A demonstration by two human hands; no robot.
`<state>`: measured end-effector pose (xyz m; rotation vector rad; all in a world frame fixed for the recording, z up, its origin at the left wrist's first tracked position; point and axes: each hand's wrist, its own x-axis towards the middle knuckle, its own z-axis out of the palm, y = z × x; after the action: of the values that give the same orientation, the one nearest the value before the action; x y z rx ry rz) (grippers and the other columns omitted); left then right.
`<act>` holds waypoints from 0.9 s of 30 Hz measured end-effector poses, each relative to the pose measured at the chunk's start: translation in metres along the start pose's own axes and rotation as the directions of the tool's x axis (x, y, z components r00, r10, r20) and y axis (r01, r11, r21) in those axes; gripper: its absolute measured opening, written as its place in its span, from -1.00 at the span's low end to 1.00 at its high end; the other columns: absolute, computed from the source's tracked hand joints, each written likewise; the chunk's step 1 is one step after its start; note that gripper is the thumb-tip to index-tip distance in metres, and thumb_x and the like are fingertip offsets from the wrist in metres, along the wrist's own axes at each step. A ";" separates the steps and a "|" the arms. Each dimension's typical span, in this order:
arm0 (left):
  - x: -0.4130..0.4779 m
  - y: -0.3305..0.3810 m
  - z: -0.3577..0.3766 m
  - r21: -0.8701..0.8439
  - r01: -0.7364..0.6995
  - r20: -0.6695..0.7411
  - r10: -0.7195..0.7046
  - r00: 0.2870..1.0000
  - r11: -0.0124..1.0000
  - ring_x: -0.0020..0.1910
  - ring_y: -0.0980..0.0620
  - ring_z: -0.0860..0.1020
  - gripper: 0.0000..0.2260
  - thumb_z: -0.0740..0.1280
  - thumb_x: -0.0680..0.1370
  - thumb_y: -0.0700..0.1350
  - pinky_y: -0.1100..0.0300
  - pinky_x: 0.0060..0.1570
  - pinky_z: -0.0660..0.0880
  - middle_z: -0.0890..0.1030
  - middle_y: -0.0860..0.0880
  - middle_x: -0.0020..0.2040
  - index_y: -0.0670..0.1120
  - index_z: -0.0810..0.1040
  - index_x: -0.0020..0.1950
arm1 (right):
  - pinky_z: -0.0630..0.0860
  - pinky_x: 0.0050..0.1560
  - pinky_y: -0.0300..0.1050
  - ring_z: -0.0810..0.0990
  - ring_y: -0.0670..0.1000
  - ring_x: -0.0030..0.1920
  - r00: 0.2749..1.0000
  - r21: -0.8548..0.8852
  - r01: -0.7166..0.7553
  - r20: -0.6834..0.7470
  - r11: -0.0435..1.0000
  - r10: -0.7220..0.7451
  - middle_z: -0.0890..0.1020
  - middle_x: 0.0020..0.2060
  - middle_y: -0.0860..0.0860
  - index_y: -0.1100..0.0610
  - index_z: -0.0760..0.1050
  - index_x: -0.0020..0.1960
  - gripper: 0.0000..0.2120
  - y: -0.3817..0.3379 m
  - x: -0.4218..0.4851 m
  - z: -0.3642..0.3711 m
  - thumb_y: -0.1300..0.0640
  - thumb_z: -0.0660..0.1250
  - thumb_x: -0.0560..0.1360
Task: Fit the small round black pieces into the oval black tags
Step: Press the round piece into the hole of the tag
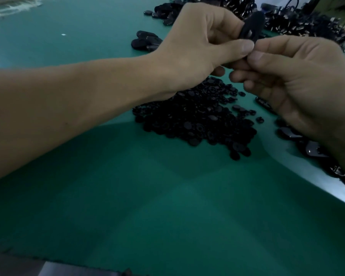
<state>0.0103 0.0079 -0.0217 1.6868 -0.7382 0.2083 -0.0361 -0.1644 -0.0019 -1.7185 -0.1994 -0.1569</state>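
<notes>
Green table (88, 196) with heaped round pieces (197, 120), oval tags (146, 40).

On the green mat (108, 196), far right, lies a dark tangle (307, 26), perhaps metal-tipped cords.

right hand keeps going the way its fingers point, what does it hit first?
Probably the left hand, at its thumb. The right hand has its fingers pointing left at it, almost touching, below the oval tag the left hand pinches. Depth unclear.

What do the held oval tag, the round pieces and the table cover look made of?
Oval tag: probably matte black plastic or rubber, dull, no glare. Round pieces: likely glossy plastic, small highlights. Table cover: seemingly green felt or rubber mat, non-reflective.
</notes>
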 end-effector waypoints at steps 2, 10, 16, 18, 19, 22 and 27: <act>0.001 -0.002 -0.001 0.050 -0.016 -0.021 0.017 1.000 0.999 -0.16 0.10 0.69 -0.92 0.40 0.60 -0.18 0.24 -0.16 0.62 0.69 0.02 -0.15 0.00 0.59 -0.04 | 0.59 -0.21 -0.27 0.72 -0.05 -0.22 0.993 -0.335 0.097 -0.028 0.937 -0.113 0.74 -0.23 0.00 0.14 0.62 0.05 -0.91 0.002 -0.001 -0.004 0.24 0.38 0.56; 0.005 -0.009 -0.006 0.211 -0.015 -0.065 0.030 0.997 0.977 -0.10 0.16 0.61 -0.69 0.26 0.67 -0.25 0.28 -0.08 0.62 0.54 0.08 -0.06 -0.20 0.49 0.42 | 0.29 -0.31 -0.59 0.53 -0.27 -0.28 0.982 -0.869 0.187 0.183 0.459 -0.054 0.58 -0.21 -0.25 -0.11 0.64 0.12 -0.77 0.012 0.004 -0.009 -0.13 0.38 0.50; 0.006 -0.008 -0.009 0.193 0.020 -0.110 0.001 0.994 0.981 -0.09 0.10 0.66 -0.83 0.29 0.65 -0.24 0.25 -0.13 0.64 0.52 0.03 -0.09 -0.13 0.50 0.24 | 0.30 -0.26 -0.62 0.51 -0.30 -0.25 0.979 -0.869 0.199 0.193 0.452 -0.061 0.57 -0.29 -0.23 -0.04 0.68 0.03 -0.90 0.016 0.006 -0.007 0.05 0.44 0.53; 0.007 -0.008 -0.009 0.181 0.029 -0.124 -0.006 0.992 0.983 -0.10 0.09 0.66 -0.88 0.29 0.65 -0.26 0.24 -0.12 0.64 0.53 0.03 -0.10 -0.10 0.53 0.15 | 0.30 -0.25 -0.63 0.49 -0.31 -0.26 0.977 -0.867 0.212 0.201 0.450 -0.074 0.55 -0.30 -0.25 -0.03 0.68 0.02 -0.92 0.015 0.006 -0.006 0.06 0.43 0.54; 0.007 -0.009 -0.009 0.179 0.030 -0.125 -0.008 0.992 0.983 -0.10 0.09 0.66 -0.88 0.28 0.65 -0.26 0.24 -0.12 0.64 0.53 0.02 -0.09 -0.10 0.54 0.13 | 0.31 -0.23 -0.63 0.49 -0.31 -0.25 0.975 -0.869 0.221 0.207 0.442 -0.080 0.54 -0.30 -0.25 -0.03 0.68 0.02 -0.92 0.015 0.006 -0.006 0.06 0.42 0.55; 0.007 -0.009 -0.009 0.184 0.033 -0.125 -0.010 0.992 0.982 -0.10 0.12 0.63 -0.87 0.28 0.66 -0.24 0.26 -0.14 0.63 0.54 0.03 -0.10 -0.07 0.57 0.13 | 0.29 -0.22 -0.66 0.47 -0.26 -0.25 0.970 -0.886 0.243 0.222 0.395 -0.098 0.51 -0.31 -0.21 0.02 0.68 0.06 -0.88 0.014 0.006 -0.005 0.09 0.38 0.58; 0.008 -0.012 -0.009 0.197 0.031 -0.138 -0.004 0.990 0.980 -0.12 0.14 0.62 -0.82 0.28 0.66 -0.22 0.29 -0.15 0.61 0.61 -0.01 -0.08 -0.10 0.60 0.22 | 0.25 -0.21 -0.70 0.54 -0.13 -0.26 0.964 -0.906 0.265 0.252 0.330 -0.082 0.52 -0.32 -0.18 0.08 0.67 0.07 -0.87 0.010 0.005 0.000 0.18 0.38 0.56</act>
<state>0.0258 0.0139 -0.0253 1.8472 -0.6153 0.3930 -0.0287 -0.1661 -0.0105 -2.9202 -0.4916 -0.3412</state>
